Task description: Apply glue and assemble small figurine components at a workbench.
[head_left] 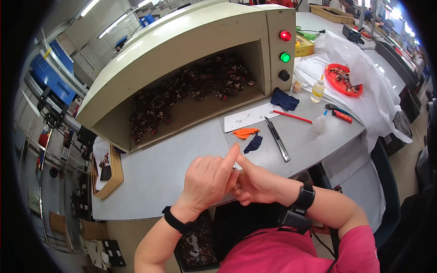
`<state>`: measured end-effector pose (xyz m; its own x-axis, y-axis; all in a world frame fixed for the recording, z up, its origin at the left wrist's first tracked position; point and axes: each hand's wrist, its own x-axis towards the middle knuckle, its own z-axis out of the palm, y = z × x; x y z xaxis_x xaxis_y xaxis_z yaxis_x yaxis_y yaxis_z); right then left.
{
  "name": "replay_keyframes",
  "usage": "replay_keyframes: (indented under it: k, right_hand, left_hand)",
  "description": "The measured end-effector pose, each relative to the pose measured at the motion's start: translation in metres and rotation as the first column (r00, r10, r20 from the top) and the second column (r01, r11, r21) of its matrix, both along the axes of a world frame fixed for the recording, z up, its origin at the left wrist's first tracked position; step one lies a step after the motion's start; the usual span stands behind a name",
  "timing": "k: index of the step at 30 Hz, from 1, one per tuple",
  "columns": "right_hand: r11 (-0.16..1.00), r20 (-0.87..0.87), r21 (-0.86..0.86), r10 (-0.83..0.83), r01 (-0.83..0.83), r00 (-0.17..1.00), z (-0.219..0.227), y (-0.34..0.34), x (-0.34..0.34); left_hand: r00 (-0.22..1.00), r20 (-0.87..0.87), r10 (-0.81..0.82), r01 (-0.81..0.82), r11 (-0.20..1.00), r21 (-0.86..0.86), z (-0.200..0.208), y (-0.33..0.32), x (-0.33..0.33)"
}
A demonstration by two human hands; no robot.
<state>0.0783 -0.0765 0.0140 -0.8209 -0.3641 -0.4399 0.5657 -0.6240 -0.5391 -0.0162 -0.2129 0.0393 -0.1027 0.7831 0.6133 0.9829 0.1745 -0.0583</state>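
My left hand (203, 179) and my right hand (260, 182) meet over the near edge of the grey worktable (150, 186). Both have their fingers bent and pressed together, the tips touching. A tiny shiny bit shows between them, but the fingers cover most of it and I cannot make out what it is. Just beyond the fingertips lie an orange cloth scrap (246, 133) and a dark blue cloth scrap (253, 143). To their right rests a black and silver pen-shaped tool (277, 140).
Behind stands a cream box oven (182, 50) holding many small dark clustered pieces (195, 82). At right are a red pencil (292, 116), glue bottles (317, 89), pliers (339, 113) and a red dish (353, 92) on white sheeting. A wooden tray (114, 177) sits at left.
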Motion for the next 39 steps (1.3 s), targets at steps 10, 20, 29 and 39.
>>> replay_keyframes:
  k: [10,20,29,39]
  right_hand:
    - [0.969,0.018,0.02,0.246,-0.246,0.969,-0.02,0.008,-0.007]
    - [0.754,-0.453,0.456,-0.261,0.473,0.852,-0.036,-0.011,-0.016]
    - [0.225,-0.847,0.53,0.184,0.817,0.499,-0.029,-0.002,-0.014]
    - [0.071,-0.898,0.374,0.277,0.925,0.342,-0.028,-0.004,-0.016]
  left_hand:
    - [0.976,-0.158,-0.149,0.131,0.984,-0.123,-0.007,-0.007,0.0]
    - [0.496,0.868,-0.023,-0.228,0.961,0.156,-0.025,0.013,0.023]
    - [-0.536,0.813,-0.229,-0.28,0.956,0.085,-0.008,0.015,0.034]
    - [-0.772,0.545,-0.327,-0.226,0.943,0.245,-0.019,0.011,0.029]
